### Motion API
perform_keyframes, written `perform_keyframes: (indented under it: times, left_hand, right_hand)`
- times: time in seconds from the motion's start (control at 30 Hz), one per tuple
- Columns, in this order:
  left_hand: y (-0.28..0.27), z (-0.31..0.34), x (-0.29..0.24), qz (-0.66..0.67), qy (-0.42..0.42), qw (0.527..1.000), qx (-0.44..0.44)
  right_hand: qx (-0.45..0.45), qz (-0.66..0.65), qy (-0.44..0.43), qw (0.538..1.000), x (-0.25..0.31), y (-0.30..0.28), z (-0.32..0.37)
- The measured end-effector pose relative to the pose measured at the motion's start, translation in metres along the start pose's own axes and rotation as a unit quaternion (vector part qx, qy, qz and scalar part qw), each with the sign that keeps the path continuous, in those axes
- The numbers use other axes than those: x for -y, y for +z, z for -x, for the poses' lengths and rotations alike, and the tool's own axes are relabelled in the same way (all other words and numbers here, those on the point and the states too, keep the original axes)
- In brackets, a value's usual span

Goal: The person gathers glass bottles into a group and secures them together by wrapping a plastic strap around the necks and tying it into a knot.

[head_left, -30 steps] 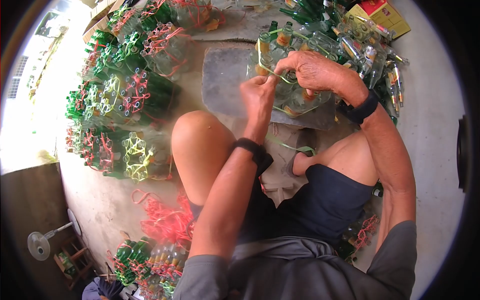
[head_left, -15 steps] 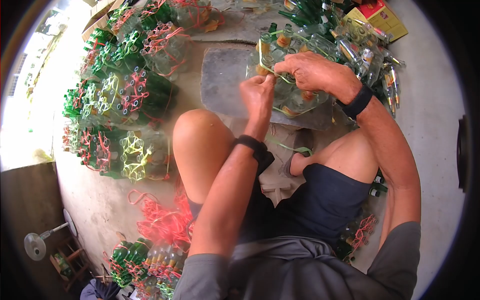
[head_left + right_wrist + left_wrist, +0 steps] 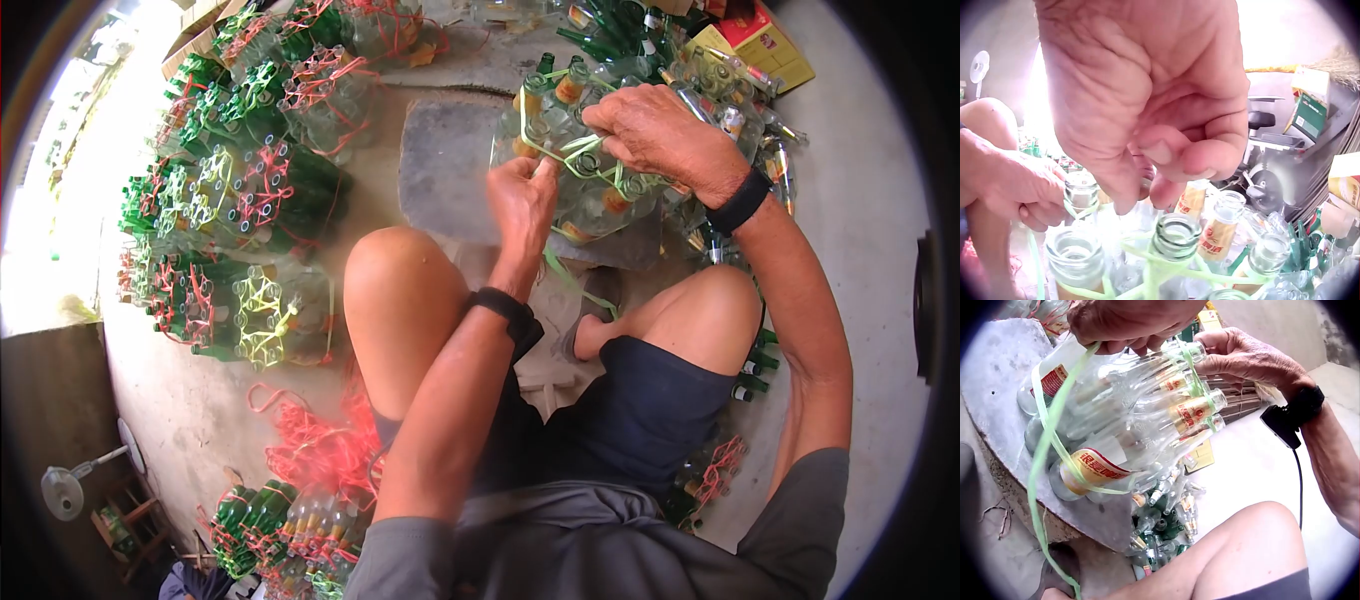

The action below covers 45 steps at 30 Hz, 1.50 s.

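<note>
Clear glass bottles with yellow-red labels stand bunched together, a pale green plastic strap wound round their bodies and between their necks. My left hand is at the near left edge of the bunch and pinches the strap, whose loose tail hangs toward the foot. Over the bottle mouths is my right hand, fingers bent and thumb pointing down among the necks. I cannot tell whether the right fingertips hold a piece of strap.
The bunch stands on a grey slab. Strapped bundles of green and clear bottles line the left. Loose bottles lie in a heap at the upper right, beside a yellow-red box. Tangled red strap lies by the left knee.
My right hand has moved right, away from the left hand, over the bottle necks. The left hand stays almost in place at the bunch's edge.
</note>
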<state>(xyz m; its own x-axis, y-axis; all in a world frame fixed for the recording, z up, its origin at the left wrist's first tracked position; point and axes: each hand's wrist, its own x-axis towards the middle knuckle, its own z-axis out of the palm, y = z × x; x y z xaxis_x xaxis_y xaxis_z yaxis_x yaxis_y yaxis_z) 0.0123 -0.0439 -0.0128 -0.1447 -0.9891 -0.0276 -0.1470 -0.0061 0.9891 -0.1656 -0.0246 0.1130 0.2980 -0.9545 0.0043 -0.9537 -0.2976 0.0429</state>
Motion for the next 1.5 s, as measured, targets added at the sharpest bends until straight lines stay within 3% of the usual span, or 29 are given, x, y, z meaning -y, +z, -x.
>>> perform_keyframes:
  times: [0.3, 0.47, 0.6, 0.7, 0.77, 0.97, 1.17, 1.5]
  left_hand:
    - [-0.002, 0.007, -0.014, 0.003, 0.001, 1.000, 0.021]
    - [-0.002, 0.010, -0.018, 0.040, 0.005, 0.999, 0.021]
    - [-0.001, 0.009, -0.017, 0.045, 0.010, 0.999, 0.023]
    - [0.001, 0.011, -0.016, 0.065, 0.011, 0.998, 0.022]
    - [0.002, 0.010, -0.013, 0.074, 0.012, 0.997, 0.021]
    - [0.002, 0.010, -0.012, 0.078, 0.006, 0.997, 0.023]
    - [0.003, 0.012, -0.017, 0.102, -0.007, 0.995, 0.018]
    - [0.007, 0.012, -0.011, 0.115, -0.018, 0.993, 0.014]
  right_hand:
    - [0.062, -0.135, 0.079, 0.986, -0.023, -0.016, -0.014]
    - [-0.005, -0.167, 0.063, 0.984, -0.041, 0.012, -0.019]
    - [-0.006, -0.153, 0.077, 0.985, -0.045, 0.020, -0.027]
    - [-0.048, -0.152, 0.031, 0.987, -0.045, 0.021, -0.032]
    - [0.074, -0.271, 0.142, 0.949, -0.038, 0.010, -0.037]
    - [0.101, -0.392, 0.193, 0.894, -0.046, 0.016, -0.039]
    - [0.121, -0.396, 0.148, 0.898, -0.051, 0.011, -0.043]
    - [0.150, -0.401, 0.146, 0.892, -0.057, 0.010, -0.048]
